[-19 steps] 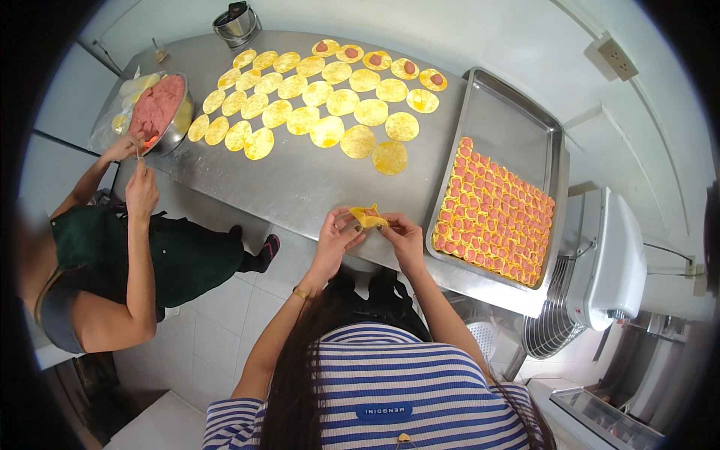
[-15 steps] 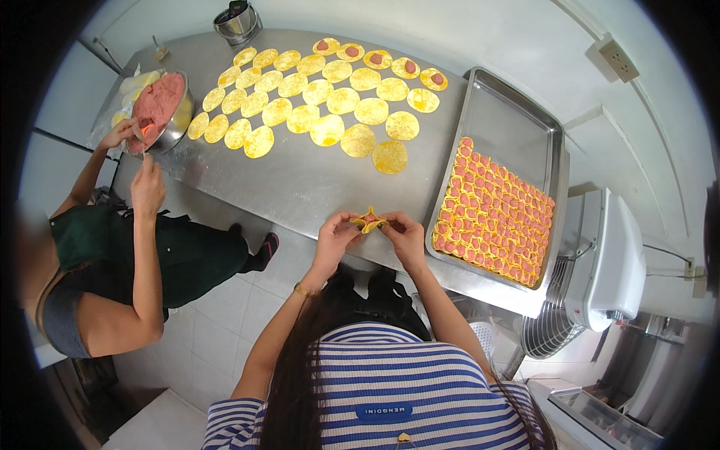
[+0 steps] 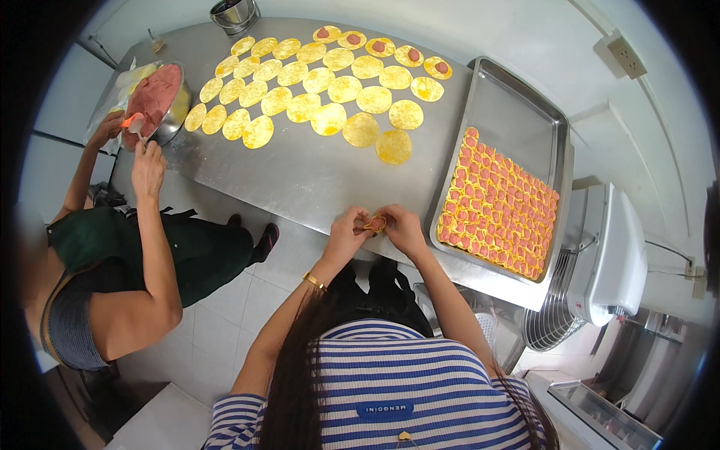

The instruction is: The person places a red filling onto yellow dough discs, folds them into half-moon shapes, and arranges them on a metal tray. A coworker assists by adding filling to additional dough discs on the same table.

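Observation:
Over the near edge of the steel table, my left hand and my right hand pinch a small yellow-wrapped dumpling between them. Its wrapper is gathered round pink filling, which shows at the open top. Beyond my hands lie rows of flat round yellow wrappers. Several wrappers in the far row carry a lump of pink filling. To the right of my right hand is a deep metal tray, its near part packed with rows of finished dumplings of the same kind.
At the left, a co-worker's hand holds a spoon-like tool beside a steel bowl of pink minced filling. A small metal pail stands at the far edge. A white appliance with a wire guard is right of the tray.
The wrapper, spread into points half a second ago, is now drawn in tighter round its filling, and my hands are closer together. The co-worker's tool has lifted from the filling.

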`<state>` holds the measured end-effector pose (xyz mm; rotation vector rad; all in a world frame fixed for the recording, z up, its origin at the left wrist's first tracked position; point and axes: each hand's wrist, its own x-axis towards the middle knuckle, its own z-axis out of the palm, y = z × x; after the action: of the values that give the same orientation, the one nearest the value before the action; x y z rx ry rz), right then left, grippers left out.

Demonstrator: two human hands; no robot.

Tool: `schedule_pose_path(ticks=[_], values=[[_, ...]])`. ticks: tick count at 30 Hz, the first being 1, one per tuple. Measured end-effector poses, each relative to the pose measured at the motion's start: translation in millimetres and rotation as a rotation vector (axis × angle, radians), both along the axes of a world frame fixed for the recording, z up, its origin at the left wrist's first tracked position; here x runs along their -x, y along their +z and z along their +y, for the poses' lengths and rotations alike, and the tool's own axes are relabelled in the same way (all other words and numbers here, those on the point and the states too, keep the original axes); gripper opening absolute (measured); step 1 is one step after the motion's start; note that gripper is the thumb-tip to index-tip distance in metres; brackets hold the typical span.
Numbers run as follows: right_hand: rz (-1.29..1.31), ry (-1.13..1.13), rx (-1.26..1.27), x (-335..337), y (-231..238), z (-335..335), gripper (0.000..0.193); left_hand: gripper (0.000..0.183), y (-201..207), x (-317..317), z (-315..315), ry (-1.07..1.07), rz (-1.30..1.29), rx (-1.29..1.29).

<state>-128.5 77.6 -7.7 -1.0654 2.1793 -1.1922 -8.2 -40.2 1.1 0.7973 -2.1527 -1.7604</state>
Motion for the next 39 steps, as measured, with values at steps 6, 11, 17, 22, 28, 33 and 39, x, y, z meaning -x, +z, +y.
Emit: schedule_pose_path(ticks=[6,11,17,22,28,33,39], values=[[0.201,-0.040,0.008,-5,4,5,0.029,0.026,2,6,-5,-0.156,-0.061,0.227],[0.125,-0.053,0.013,-6,11,4,0.031,0.024,4,16,-9,-0.231,-0.090,0.163],[0.148,-0.099,-0.006,-13,18,10,0.027,0.023,5,14,-14,-0.282,-0.084,0.163],[0.031,-0.082,-0.040,-13,19,3,0.030,0.024,1,17,-16,-0.315,-0.136,0.185],[0.115,-0.086,-0.007,-13,19,5,0.025,0.023,2,14,-18,-0.300,-0.118,0.177],[0.118,-0.004,0.031,-12,15,1,0.033,0.024,-2,16,-16,-0.288,-0.157,0.227],[0.148,-0.059,0.013,-12,15,5,0.031,0.023,0,12,-14,-0.216,-0.061,0.177]])
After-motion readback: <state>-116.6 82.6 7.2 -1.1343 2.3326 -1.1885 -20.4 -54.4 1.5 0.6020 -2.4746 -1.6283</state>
